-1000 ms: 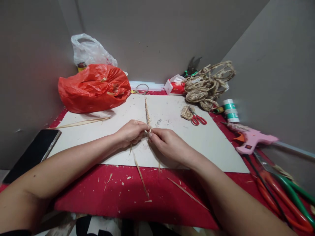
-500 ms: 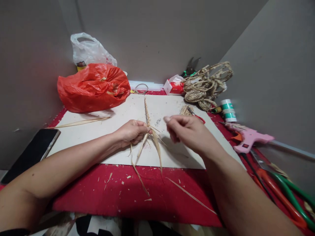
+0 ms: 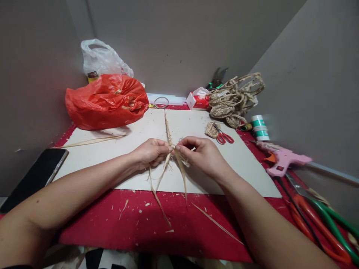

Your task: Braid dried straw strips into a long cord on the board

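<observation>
A thin straw braid [image 3: 168, 129] runs away from me over the white board [image 3: 140, 129]. Its near end is pinched by my left hand [image 3: 154, 151], fingers closed. My right hand [image 3: 200, 153] meets it from the right, thumb and forefinger pinched on the straw strands [image 3: 181, 168] where they leave the braid. Loose strands fan out toward me, some hanging past the board's near edge. The exact spot between the fingertips is partly hidden.
Left stand a red plastic bag [image 3: 106, 102] and a phone [image 3: 35, 175]. Right are red-handled scissors [image 3: 224, 137], a bundle of braided cord [image 3: 232, 97], a pink glue gun [image 3: 286, 160] and large shears [image 3: 322, 220]. Straw scraps litter the red cloth [image 3: 134, 224].
My right hand has come left and down from above the board to the braid's near end, uncovering the scissors. My left hand keeps its pinch in the same place.
</observation>
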